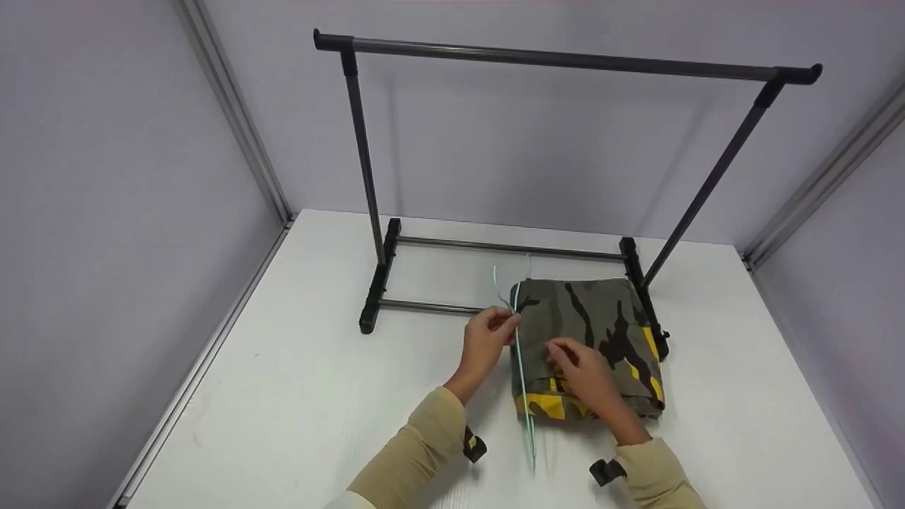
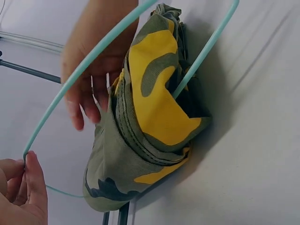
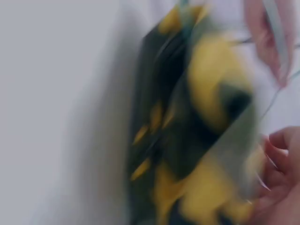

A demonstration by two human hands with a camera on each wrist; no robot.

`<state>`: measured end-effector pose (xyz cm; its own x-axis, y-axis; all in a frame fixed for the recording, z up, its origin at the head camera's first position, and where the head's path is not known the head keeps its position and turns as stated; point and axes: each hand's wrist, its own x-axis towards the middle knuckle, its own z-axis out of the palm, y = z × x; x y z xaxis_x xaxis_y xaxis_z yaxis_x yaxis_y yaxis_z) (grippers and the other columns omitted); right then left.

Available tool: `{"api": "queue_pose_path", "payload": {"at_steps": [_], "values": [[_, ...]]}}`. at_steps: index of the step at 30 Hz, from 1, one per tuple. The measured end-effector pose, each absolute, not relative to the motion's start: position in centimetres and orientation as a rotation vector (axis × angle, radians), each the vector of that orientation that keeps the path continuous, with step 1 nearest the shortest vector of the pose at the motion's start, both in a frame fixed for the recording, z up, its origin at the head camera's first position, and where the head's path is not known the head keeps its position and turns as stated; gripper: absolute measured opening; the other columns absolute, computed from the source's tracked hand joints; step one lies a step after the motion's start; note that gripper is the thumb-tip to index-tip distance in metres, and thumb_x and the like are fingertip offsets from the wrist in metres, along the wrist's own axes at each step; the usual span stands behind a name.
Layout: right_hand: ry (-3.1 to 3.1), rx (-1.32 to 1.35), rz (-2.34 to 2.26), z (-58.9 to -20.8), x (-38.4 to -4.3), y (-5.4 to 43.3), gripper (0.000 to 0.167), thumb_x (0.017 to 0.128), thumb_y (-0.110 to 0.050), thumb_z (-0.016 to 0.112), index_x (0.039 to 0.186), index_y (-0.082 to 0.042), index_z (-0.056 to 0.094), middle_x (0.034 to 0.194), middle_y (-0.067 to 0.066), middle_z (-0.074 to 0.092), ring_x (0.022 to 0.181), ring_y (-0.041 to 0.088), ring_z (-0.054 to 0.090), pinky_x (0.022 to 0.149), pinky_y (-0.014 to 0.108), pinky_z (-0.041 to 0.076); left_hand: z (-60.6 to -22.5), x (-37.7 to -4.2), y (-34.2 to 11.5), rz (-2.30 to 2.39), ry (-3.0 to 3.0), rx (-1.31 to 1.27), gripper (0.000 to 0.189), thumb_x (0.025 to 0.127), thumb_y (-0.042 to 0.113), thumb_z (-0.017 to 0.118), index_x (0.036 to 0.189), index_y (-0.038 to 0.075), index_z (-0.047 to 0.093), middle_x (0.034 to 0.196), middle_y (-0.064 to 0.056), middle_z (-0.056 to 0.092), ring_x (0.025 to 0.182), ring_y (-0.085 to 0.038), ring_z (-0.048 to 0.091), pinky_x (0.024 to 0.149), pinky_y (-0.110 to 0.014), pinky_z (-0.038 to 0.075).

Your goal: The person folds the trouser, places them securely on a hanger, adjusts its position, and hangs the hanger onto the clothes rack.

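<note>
A folded camouflage garment (image 1: 573,311) in grey-green, black and yellow lies on the white table. Along its left edge runs a thin mint-green wire hanger (image 1: 523,367). My left hand (image 1: 490,336) pinches the hanger wire between thumb and fingers. In the left wrist view, one length of the hanger (image 2: 206,54) passes into the garment's open fold (image 2: 159,93). Over the garment's near half hovers my right hand (image 1: 583,371), its fingers loosely bent and holding nothing visible. The right wrist view is blurred, with the right hand (image 3: 281,180) close beside the cloth.
A dark metal rack stands behind, its top bar (image 1: 565,59) high across the back. The garment overlaps the right part of the rack's base (image 1: 431,307). Pale panels (image 1: 120,212) enclose the table (image 1: 283,382) at the sides and back.
</note>
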<state>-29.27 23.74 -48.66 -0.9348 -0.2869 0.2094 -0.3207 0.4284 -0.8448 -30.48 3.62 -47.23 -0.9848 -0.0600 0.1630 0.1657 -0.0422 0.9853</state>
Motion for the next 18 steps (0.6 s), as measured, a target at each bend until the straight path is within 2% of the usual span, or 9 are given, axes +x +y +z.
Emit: {"api": "queue_pose_path", "payload": {"at_steps": [3,6,9,12,15,18], "values": [[-2.699,0.598,1.735,-46.3,-27.1,22.9,0.031,0.098,-0.027,0.048,0.1,-0.001,0.065,0.083,0.013,0.062,0.068,0.029,0.058,0.06,0.034,0.052,-46.8,-30.7,3.6,-2.135,-2.066,-0.138,0.013,0.089,0.022,0.064,0.094,0.01,0.064,0.093,-0.021,0.063,0.073,-0.015,0.062,0.068,-0.027,0.053],[-2.736,0.694,1.843,-43.9,-25.5,22.1,0.029,0.098,-0.021,0.049,0.1,0.004,0.063,0.084,0.022,0.06,0.068,0.038,0.057,0.058,0.04,0.051,-46.4,-30.8,3.5,-2.115,-2.068,-0.164,0.012,0.089,0.02,0.064,0.094,0.009,0.064,0.092,-0.022,0.063,0.071,-0.015,0.062,0.067,-0.027,0.053],[-2.775,0.77,1.885,-42.1,-24.4,21.5,0.025,0.097,-0.019,0.051,0.103,0.004,0.061,0.083,0.025,0.06,0.07,0.039,0.057,0.06,0.04,0.052,-45.9,-30.9,3.5,-2.118,-2.053,-0.188,0.012,0.089,0.019,0.064,0.094,0.007,0.065,0.091,-0.022,0.064,0.071,-0.015,0.062,0.067,-0.028,0.054],[-2.764,0.793,1.925,-41.3,-24.0,21.0,0.021,0.096,-0.016,0.053,0.105,0.001,0.06,0.085,0.026,0.059,0.072,0.039,0.058,0.063,0.041,0.052,-45.3,-31.0,3.6,-2.139,-2.033,-0.196,0.013,0.088,0.019,0.065,0.093,0.007,0.066,0.09,-0.02,0.064,0.071,-0.017,0.063,0.067,-0.031,0.054],[-2.723,0.714,1.864,-41.5,-23.9,20.6,0.018,0.093,-0.015,0.057,0.105,-0.002,0.06,0.088,0.019,0.06,0.076,0.036,0.059,0.066,0.036,0.052,-44.3,-30.8,3.8,-2.159,-2.034,-0.187,0.012,0.088,0.018,0.065,0.092,0.008,0.066,0.086,-0.013,0.066,0.072,-0.02,0.064,0.068,-0.031,0.054],[-2.676,0.558,1.827,-42.5,-24.2,20.4,0.022,0.09,-0.017,0.062,0.107,-0.003,0.058,0.09,0.011,0.06,0.079,0.029,0.059,0.066,0.031,0.051,-43.0,-30.5,4.0,-2.172,-2.033,-0.197,0.012,0.088,0.015,0.065,0.093,0.005,0.067,0.084,-0.01,0.066,0.074,-0.023,0.065,0.069,-0.035,0.054]]}}
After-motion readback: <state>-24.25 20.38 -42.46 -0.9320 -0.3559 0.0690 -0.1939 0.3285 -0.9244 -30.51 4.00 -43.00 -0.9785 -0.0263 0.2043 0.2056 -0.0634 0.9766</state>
